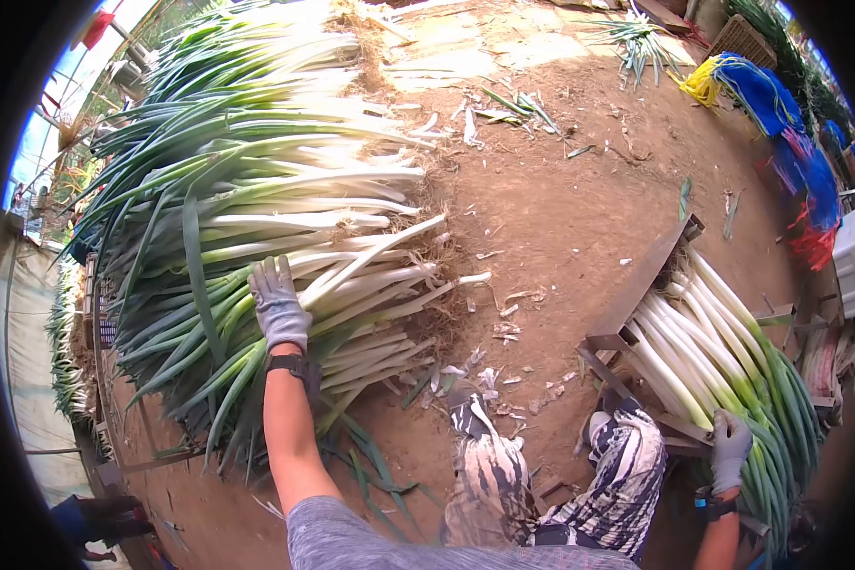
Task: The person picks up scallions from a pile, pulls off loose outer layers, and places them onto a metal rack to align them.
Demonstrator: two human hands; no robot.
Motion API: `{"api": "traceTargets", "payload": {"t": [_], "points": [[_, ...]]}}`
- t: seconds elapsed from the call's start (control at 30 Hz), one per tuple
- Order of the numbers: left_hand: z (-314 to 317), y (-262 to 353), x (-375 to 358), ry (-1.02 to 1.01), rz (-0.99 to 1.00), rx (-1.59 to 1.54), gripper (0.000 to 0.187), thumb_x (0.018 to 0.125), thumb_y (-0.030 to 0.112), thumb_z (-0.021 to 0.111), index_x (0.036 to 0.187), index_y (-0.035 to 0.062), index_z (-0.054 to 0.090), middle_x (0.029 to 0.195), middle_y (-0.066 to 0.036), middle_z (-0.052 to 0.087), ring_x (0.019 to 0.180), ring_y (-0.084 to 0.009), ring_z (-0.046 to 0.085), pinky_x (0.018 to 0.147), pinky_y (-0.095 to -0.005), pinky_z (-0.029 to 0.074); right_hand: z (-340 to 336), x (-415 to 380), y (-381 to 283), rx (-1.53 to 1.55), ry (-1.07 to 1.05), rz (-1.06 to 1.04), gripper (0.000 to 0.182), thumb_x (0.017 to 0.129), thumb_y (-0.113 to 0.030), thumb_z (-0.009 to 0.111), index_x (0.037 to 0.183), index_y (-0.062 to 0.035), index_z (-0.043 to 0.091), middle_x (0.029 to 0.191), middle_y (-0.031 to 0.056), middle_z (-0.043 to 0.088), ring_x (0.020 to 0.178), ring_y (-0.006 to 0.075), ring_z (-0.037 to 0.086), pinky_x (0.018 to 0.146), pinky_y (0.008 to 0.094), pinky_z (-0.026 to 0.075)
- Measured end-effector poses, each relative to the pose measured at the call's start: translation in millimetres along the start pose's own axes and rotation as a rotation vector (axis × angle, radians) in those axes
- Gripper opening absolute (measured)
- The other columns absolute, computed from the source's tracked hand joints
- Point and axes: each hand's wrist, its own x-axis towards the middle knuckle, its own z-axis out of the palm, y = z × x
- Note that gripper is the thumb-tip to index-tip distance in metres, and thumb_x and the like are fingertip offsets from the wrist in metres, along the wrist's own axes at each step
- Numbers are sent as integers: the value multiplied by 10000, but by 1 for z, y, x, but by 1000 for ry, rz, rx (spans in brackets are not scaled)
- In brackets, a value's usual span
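Note:
A large heap of long green onions lies on the left, white roots to the right and dark green leaves to the left. My left hand, in a pale work glove, rests on the lower part of this heap with its fingers stretched out. On the right, a thick bundle of green onions lies slanted in a metal frame, root ends against its upper plate. My right hand, also gloved, is at the near edge of the bundle, fingers curled round green onions where white turns green.
Peelings and loose leaves litter the dirt floor. Blue, yellow and red ties hang at the upper right, near a white container. More green onions stand at the far left. Another person is partly visible at lower left.

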Motion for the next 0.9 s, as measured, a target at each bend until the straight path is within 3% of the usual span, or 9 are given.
{"api": "traceTargets", "payload": {"t": [0.13,0.27,0.3,0.4,0.43,0.47,0.7,0.8,0.9], "points": [[-3,-8,30,-182,83,36,1118,562,387,817,1461,98,218,1491,-118,263,1401,-301,201,1163,-412,102,5,2,5,34,14,-29,258,878,-164,611,976,68,664,773,98,663,585,126,598,529,260,492],[-21,-9,45,-283,104,-37,1012,553,370,812,1393,91,322,1379,-120,394,1337,-274,322,1148,-413,175,3,1,6,40,26,-33,255,877,-163,612,972,67,664,769,93,661,559,122,589,530,260,493],[-23,-6,41,-188,137,14,838,575,335,805,1286,100,429,1246,-106,484,1221,-264,438,1079,-407,294,3,2,7,48,26,-19,253,877,-163,612,969,67,665,771,94,662,566,124,591,531,261,492],[2,5,35,-175,171,77,584,660,264,754,1167,114,507,1117,-90,543,1088,-245,518,958,-384,385,1,1,5,33,23,9,251,877,-164,610,960,65,669,774,95,665,579,126,596,532,263,488],[27,7,24,10,175,40,338,733,192,680,1039,125,554,1026,-75,575,997,-237,556,856,-370,414,0,0,-1,1,19,9,252,878,-167,609,956,65,670,775,95,666,579,125,596,531,264,487],[25,12,8,59,173,-34,249,756,146,626,998,127,570,989,-75,588,980,-247,567,859,-372,416,0,0,-3,-29,15,9,253,879,-169,608,953,64,671,775,95,666,578,124,596,530,264,485],[47,15,-4,212,188,-111,262,734,117,621,989,128,561,940,-78,612,918,-244,595,827,-391,425,1,3,5,-71,33,-12,254,874,-171,610,957,58,679,743,74,660,621,123,603,554,261,482],[47,21,-6,57,144,-131,259,729,114,627,977,130,553,898,-73,616,881,-252,606,797,-389,433,2,5,17,-139,88,-114,253,873,-182,615,950,49,683,722,61,654,577,110,591,542,262,480],[24,40,-49,119,236,-146,236,705,118,638,926,131,556,851,-68,604,830,-264,602,757,-386,437,7,9,28,-113,95,-118,256,865,-205,628,945,30,690,697,49,646,554,103,582,533,273,476]]}}
